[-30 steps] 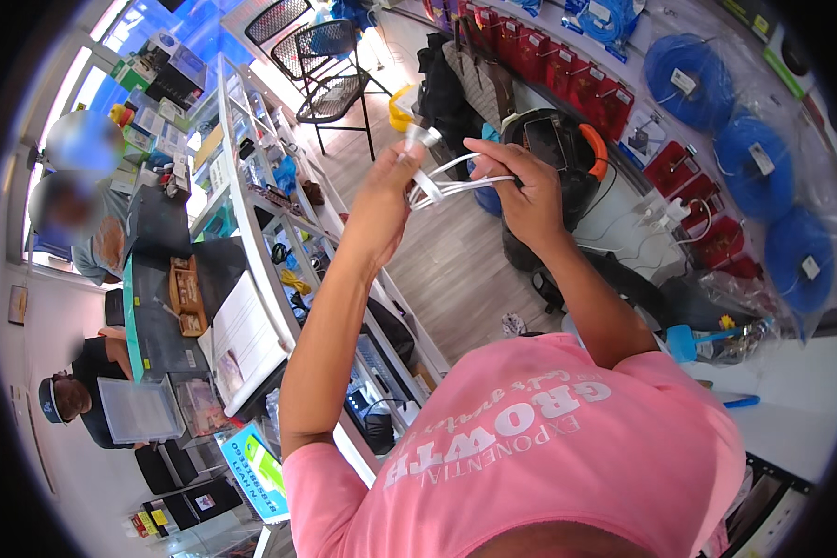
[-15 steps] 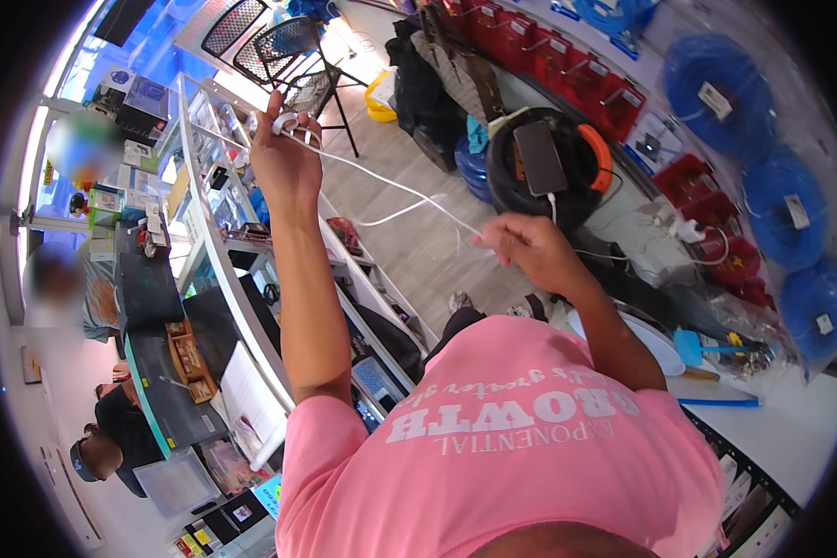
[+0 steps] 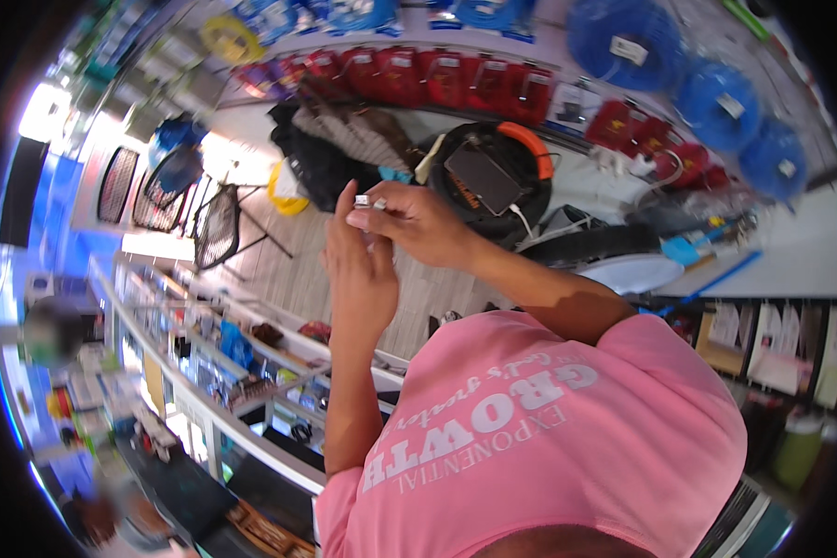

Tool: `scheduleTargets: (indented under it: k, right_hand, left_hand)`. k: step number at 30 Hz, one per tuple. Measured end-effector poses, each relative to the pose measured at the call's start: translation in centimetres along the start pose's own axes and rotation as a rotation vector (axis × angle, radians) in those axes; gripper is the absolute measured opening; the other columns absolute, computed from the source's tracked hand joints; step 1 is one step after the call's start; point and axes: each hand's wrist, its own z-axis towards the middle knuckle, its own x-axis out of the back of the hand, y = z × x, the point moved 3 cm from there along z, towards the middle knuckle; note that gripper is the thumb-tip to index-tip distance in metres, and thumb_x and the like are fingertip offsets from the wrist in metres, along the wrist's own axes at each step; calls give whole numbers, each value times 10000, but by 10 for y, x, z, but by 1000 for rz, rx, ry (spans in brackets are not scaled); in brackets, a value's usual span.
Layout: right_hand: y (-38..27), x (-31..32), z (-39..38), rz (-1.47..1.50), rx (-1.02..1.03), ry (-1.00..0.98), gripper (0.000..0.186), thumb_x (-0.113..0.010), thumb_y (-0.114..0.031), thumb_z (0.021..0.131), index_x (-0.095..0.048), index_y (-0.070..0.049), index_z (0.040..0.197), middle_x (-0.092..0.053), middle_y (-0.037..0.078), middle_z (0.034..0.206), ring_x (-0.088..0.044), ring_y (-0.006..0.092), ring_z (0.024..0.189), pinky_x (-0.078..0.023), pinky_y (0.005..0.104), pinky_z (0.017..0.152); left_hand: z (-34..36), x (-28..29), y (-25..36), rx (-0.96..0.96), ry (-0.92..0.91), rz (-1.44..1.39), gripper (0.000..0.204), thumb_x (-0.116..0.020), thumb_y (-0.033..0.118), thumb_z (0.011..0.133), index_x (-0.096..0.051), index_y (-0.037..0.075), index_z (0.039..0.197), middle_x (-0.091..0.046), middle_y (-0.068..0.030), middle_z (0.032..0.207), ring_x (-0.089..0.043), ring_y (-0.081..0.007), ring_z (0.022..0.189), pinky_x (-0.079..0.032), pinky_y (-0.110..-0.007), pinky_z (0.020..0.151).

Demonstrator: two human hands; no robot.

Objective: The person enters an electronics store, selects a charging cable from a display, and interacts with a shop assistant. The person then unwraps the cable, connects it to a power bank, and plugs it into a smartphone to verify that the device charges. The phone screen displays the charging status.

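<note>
Both hands meet in front of my chest, at the picture's upper middle. My left hand (image 3: pixel 358 274) is raised, with its fingers curled around part of a white cable (image 3: pixel 363 200). Beside its fingertips, my right hand (image 3: pixel 423 223) pinches the cable between thumb and fingers. A white plug end with a metal tip pokes out above the pinch, and a second small end shows just right of it. Most of the cable is hidden behind my fingers.
A black round container (image 3: pixel 451 200) with an orange handle stands beyond my right hand, a phone (image 3: pixel 484 175) on it. Glass display counters (image 3: pixel 242 372) run along my left. Red packs (image 3: pixel 437 79) and blue cable coils (image 3: pixel 623 46) line the wall. Folding chairs (image 3: pixel 219 228) stand far left.
My right hand has come up to my left hand, and the cable stretched between them is now gathered in. My view has turned, so the counters appear lower and the wall of packs more level.
</note>
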Motion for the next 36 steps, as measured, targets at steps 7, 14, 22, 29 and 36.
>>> scheduleTargets:
  k: [7,14,22,29,36]
  right_hand:
    - [-5,-6,-7,428,-190,188,311,-594,-309,1060,-715,-26,1107,-708,32,1031,-648,117,942,-515,292,850]
    - [-36,106,-42,895,-47,251,331,-524,-347,1085,-655,-44,1079,-486,-33,636,-453,79,548,-391,246,548]
    - [48,296,-266,923,-544,633,260,-479,-271,1095,-617,-53,1136,-298,-86,586,-286,57,469,-249,240,450]
    - [77,413,-496,797,-428,1514,226,-498,-242,1088,-616,-79,1190,-272,-80,640,-263,62,507,-240,242,468]
    - [72,419,-487,257,-736,1090,382,-599,-364,1048,-636,-28,1226,-384,-77,669,-353,53,551,-318,247,510]
  left_hand:
    - [5,1,-15,272,-85,-560,482,-389,362,1128,-490,47,1478,-565,-132,1362,-531,-210,1248,-423,-327,1042]
    - [-5,7,-63,639,7,-599,388,-481,366,1092,-646,68,1278,-614,-55,1066,-497,-113,920,-394,-265,845]
    - [-72,61,-153,439,588,-1371,341,-567,210,1065,-575,1,1334,-580,-78,981,-556,-147,853,-495,-280,715]
    - [-122,2,-179,668,978,-1276,328,-548,194,1069,-622,44,1352,-631,-140,1054,-586,-183,821,-542,-281,715]
    - [-117,-43,-87,943,1088,-1060,316,-666,321,983,-628,35,1112,-653,-60,783,-498,-149,544,-407,-305,458]
